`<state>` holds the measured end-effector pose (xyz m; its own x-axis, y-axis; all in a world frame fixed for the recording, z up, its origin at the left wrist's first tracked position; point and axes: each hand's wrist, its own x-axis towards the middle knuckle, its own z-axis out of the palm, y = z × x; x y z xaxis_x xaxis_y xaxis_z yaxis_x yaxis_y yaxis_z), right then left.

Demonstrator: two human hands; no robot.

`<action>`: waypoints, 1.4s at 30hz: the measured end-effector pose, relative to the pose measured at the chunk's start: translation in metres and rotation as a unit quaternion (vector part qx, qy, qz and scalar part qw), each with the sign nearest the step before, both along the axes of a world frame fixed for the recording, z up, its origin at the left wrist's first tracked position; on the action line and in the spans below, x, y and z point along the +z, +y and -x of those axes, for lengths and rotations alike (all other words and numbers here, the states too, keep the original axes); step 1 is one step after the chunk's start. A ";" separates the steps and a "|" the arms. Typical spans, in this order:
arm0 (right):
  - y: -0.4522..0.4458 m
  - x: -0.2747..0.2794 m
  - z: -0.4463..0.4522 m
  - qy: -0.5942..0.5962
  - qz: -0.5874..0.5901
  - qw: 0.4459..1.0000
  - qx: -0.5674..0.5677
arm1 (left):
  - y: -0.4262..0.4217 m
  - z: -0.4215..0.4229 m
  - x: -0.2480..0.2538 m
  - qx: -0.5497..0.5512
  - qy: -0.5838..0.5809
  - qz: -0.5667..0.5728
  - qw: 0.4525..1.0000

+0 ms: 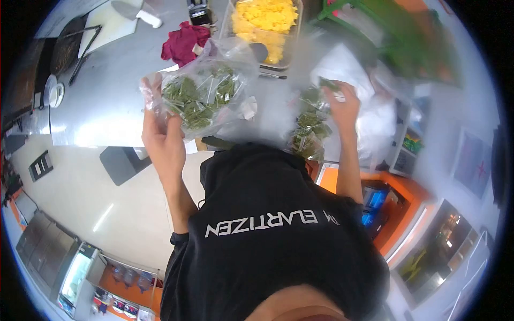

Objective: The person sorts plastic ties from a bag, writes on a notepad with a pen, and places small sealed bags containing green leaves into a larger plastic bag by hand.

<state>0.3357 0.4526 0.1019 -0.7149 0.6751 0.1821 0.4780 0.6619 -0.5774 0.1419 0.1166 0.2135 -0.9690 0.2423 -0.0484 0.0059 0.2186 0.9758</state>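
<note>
My left hand (163, 134) is closed on the left edge of a clear plastic bag (238, 80) with green leaves (195, 104) inside. My right hand (342, 104) pinches a green leaf (328, 84) between thumb and fingers. Just below and to the left of that hand lies a heap of green leaves (310, 128), partly under clear plastic. White plastic (375, 115) spreads to the right of my right hand. A blurred smear on the lens veils part of the space between my hands.
A clear tub (261, 66) of chopped yellow food (262, 21) stands at the back. Nearby are a maroon cloth (184, 44), a knife (142, 13) on a white cutting board (110, 27), and a green rack (369, 21). The steel table's (96, 136) front edge is near my body.
</note>
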 end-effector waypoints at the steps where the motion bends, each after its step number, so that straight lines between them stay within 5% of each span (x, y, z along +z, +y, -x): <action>1: 0.002 -0.005 0.000 -0.029 0.043 0.997 0.066 | -0.001 0.000 0.000 0.000 0.001 -0.001 1.000; 3: 0.006 -0.026 -0.002 -0.084 0.128 0.968 0.199 | -0.001 0.000 0.000 0.001 0.004 0.007 1.000; 6: 0.005 -0.055 -0.005 -0.217 -0.033 0.943 0.250 | 0.000 -0.001 0.003 0.007 0.009 0.033 0.999; 12: 0.009 -0.062 -0.002 -0.280 -0.009 0.939 0.201 | -0.006 0.000 -0.003 0.005 0.018 0.015 1.000; 21: 0.061 -0.052 -0.020 -0.228 0.076 0.910 0.337 | -0.005 -0.002 0.001 0.004 0.007 0.000 1.000; 30: 0.069 -0.070 -0.035 -0.092 -0.064 0.953 0.281 | -0.005 0.000 0.000 -0.002 -0.023 -0.010 1.000; 34: 0.017 0.014 0.019 0.184 0.019 0.977 0.104 | -0.007 0.001 0.003 -0.009 -0.017 0.000 1.000; 36: -0.034 0.063 0.049 0.357 0.249 0.900 -0.016 | -0.006 0.003 0.006 -0.006 -0.016 0.006 1.000; 38: -0.081 0.091 0.071 0.354 0.166 0.920 -0.020 | -0.005 0.002 0.004 -0.011 -0.017 0.031 0.999; 39: -0.103 0.094 0.076 0.316 0.156 0.935 0.048 | -0.012 0.002 0.000 -0.004 -0.014 0.044 0.999; 40: -0.118 0.081 0.095 0.382 0.162 0.893 0.176 | -0.018 0.002 -0.005 -0.003 -0.012 0.053 0.999; 42: -0.150 0.071 0.130 0.246 0.215 0.887 0.327 | -0.009 -0.001 -0.005 0.001 0.013 0.029 1.000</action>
